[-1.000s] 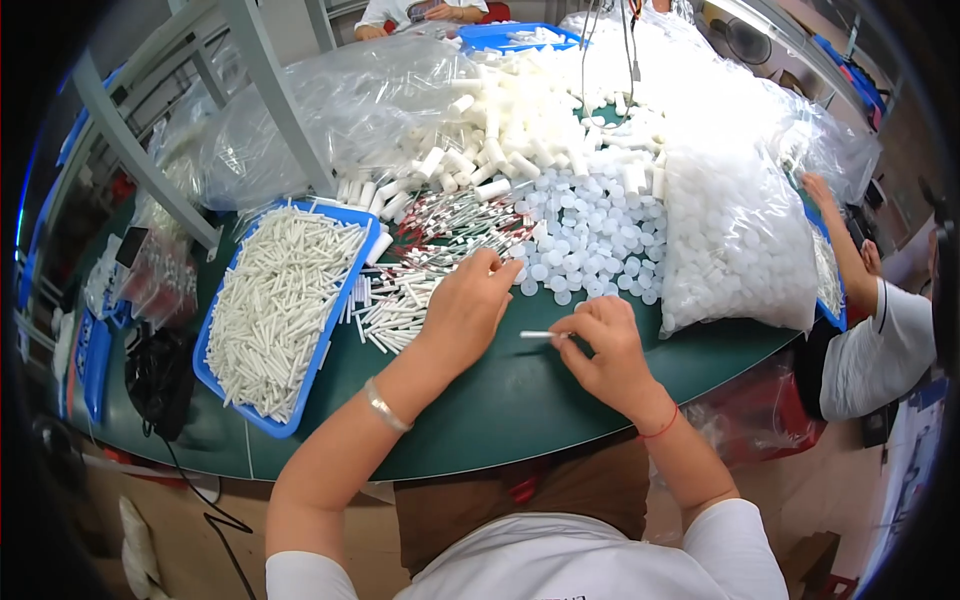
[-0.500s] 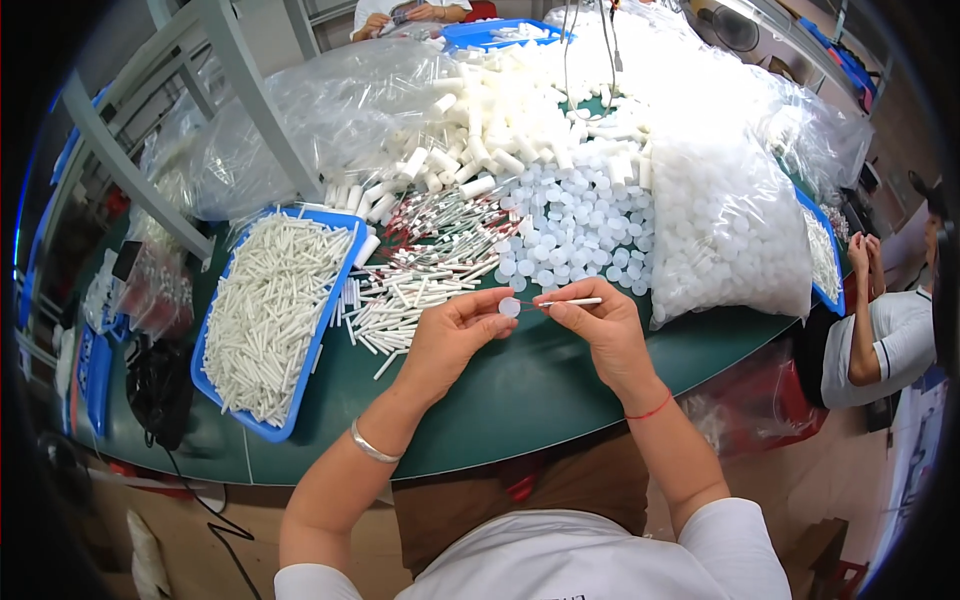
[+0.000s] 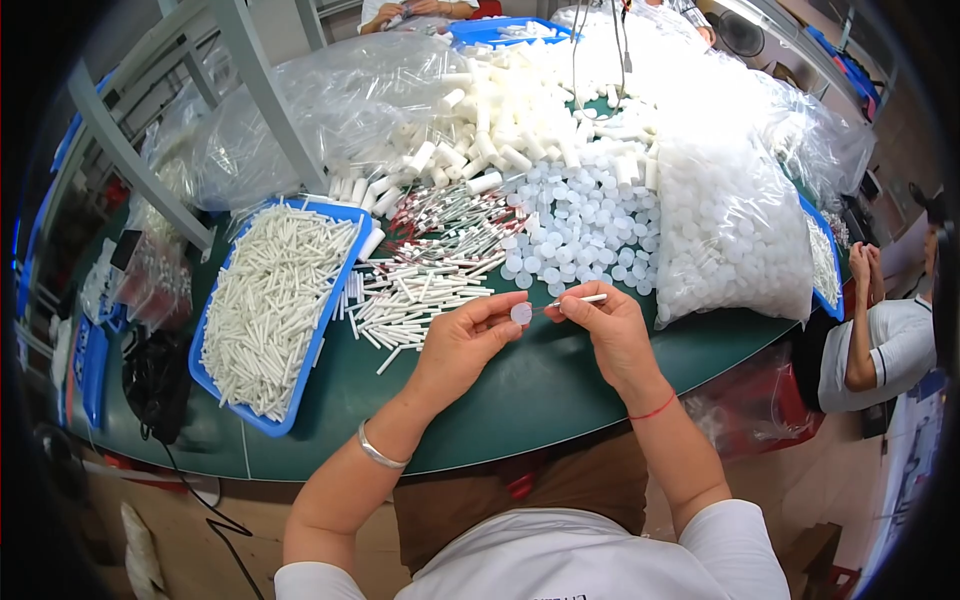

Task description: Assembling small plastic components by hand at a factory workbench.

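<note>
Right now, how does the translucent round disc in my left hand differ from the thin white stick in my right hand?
The translucent round disc shows a circular face, while the thin white stick is long and narrow. The disc looks cloudy and bluish-white; the stick looks solid white. Your left hand holds the disc, your right hand the stick. Both are pale and held at the fingertips.

- Before you stands a green table (image 3: pixel 540 400).
- To your left rises a gray frame (image 3: pixel 265 95).
- Below you lies a pale floor (image 3: pixel 780 490).
- Far to your right, a fan (image 3: pixel 740 34) shows near a strip light (image 3: pixel 757 18).
- Glare whitens your table's far side.
</note>
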